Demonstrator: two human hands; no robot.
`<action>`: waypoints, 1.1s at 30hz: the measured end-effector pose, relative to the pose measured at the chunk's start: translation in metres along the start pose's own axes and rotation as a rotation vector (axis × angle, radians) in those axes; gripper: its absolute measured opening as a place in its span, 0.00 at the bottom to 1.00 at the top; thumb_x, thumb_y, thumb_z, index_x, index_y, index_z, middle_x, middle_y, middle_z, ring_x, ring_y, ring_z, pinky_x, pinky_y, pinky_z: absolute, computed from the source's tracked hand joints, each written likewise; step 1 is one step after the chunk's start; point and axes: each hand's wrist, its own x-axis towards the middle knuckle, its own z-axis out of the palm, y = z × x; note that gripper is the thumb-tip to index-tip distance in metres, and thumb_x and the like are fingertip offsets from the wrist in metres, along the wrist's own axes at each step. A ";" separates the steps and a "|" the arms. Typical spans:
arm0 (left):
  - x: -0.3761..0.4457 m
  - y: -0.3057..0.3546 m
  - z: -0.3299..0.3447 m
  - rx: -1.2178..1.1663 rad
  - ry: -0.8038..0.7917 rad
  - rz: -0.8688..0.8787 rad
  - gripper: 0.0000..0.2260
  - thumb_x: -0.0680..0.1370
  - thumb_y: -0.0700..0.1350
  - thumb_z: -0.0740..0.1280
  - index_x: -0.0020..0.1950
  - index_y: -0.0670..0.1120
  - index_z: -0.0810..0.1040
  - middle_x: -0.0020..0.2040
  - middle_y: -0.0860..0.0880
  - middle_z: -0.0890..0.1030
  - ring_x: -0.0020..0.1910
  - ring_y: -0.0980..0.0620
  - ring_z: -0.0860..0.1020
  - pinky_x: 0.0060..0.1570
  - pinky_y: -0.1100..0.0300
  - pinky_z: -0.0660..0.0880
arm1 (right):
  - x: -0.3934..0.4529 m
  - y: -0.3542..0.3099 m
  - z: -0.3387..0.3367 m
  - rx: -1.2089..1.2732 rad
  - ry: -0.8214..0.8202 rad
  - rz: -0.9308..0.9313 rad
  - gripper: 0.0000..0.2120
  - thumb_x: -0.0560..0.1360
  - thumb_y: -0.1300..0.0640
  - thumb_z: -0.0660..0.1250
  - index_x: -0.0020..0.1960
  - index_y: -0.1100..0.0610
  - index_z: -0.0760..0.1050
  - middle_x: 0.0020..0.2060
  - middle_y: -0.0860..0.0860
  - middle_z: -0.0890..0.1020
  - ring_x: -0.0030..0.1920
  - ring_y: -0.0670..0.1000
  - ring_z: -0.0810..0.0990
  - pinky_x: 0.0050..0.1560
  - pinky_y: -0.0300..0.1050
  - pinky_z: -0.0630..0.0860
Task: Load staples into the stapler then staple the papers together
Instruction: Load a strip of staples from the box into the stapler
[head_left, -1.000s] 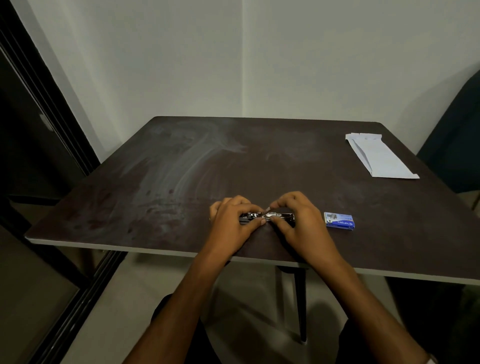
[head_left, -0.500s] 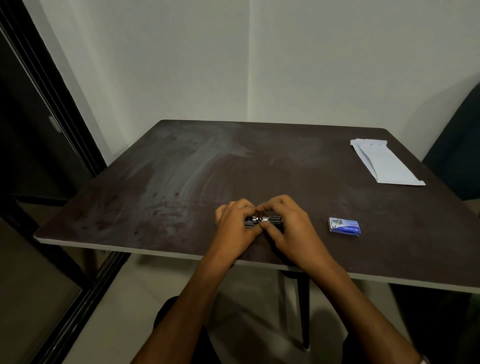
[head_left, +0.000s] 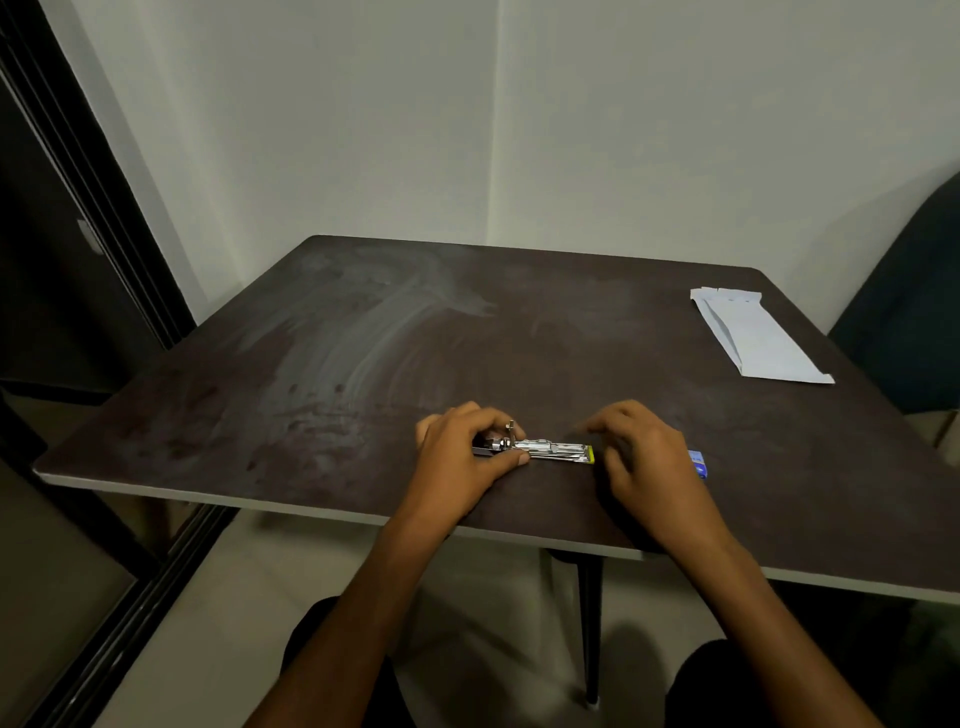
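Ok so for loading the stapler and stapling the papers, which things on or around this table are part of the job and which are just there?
Part of the job:
- stapler, held at its left end by the left hand
- blue staple box, partly behind the right hand
- white papers, far right of the table

Just there:
- dark chair beyond the table's right edge
- dark door frame at left

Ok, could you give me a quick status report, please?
Left hand grips stapler, lying opened on table. Right hand free beside it. Papers untouched, far right. Nothing in the way.
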 end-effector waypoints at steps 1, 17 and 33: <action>0.000 0.000 0.000 -0.005 0.000 -0.002 0.09 0.66 0.51 0.77 0.44 0.56 0.82 0.41 0.55 0.80 0.45 0.64 0.76 0.57 0.59 0.61 | -0.002 0.002 -0.002 -0.025 0.002 0.008 0.17 0.70 0.72 0.62 0.49 0.54 0.81 0.48 0.50 0.78 0.47 0.53 0.79 0.57 0.57 0.73; 0.000 0.001 -0.001 -0.014 -0.017 -0.015 0.08 0.67 0.51 0.77 0.44 0.57 0.82 0.42 0.56 0.80 0.46 0.64 0.76 0.59 0.57 0.62 | -0.001 0.008 0.005 -0.129 -0.018 -0.052 0.12 0.72 0.68 0.66 0.47 0.54 0.82 0.47 0.52 0.78 0.44 0.54 0.78 0.53 0.48 0.65; 0.001 0.001 0.000 -0.006 0.000 -0.007 0.09 0.66 0.51 0.77 0.43 0.55 0.82 0.39 0.58 0.78 0.43 0.67 0.75 0.56 0.59 0.61 | 0.006 -0.003 0.011 -0.087 -0.081 -0.080 0.13 0.72 0.69 0.63 0.48 0.55 0.81 0.48 0.50 0.76 0.46 0.51 0.77 0.57 0.52 0.70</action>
